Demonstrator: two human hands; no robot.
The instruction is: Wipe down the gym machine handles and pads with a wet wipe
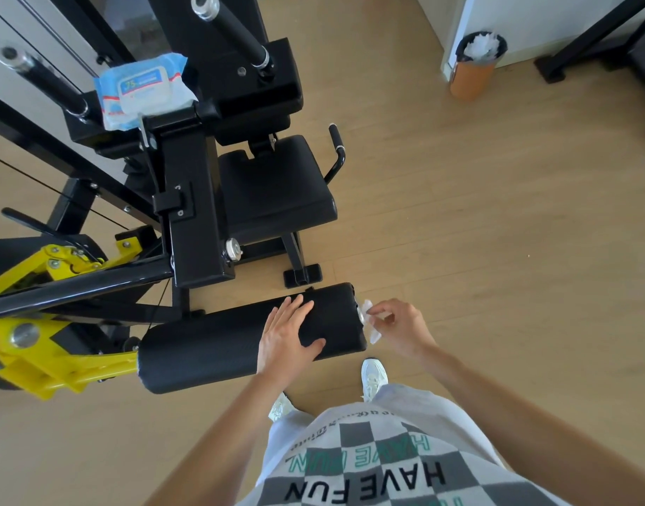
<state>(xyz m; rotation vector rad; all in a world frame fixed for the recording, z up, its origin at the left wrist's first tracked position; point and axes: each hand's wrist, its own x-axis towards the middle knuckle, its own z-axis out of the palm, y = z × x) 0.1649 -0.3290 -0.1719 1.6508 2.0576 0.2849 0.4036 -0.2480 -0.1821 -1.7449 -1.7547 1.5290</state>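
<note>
**Blue-and-white soft pack of wipes** (145, 89): lies on the black machine frame, well up and to the left of both hands.

**Black cylindrical foam roller pad** (218, 352): its long axis runs left to right across our view. The left end sits at the yellow lever arm (58, 359), and the free right end points toward the pinch. We judge it firm but slightly yielding and likely free to turn on its axle, so it wants steadying from above.

**Left hand** (288, 334): flat on the roller's top, fingers spread and straight, thumb down the near side. It presses and grips nothing.

**White crumpled wet wipe** (370, 323): against the roller's right end face, hanging roughly upright. It is light, limp and damp — we judge it best held bunched between fingertips, as here.

**Right hand** (401, 326): thumb and fingertips pinch the wipe, just right of the end face.

**Orange bin of used wipes** (474, 67): far up and to the right of the pinch.
</note>
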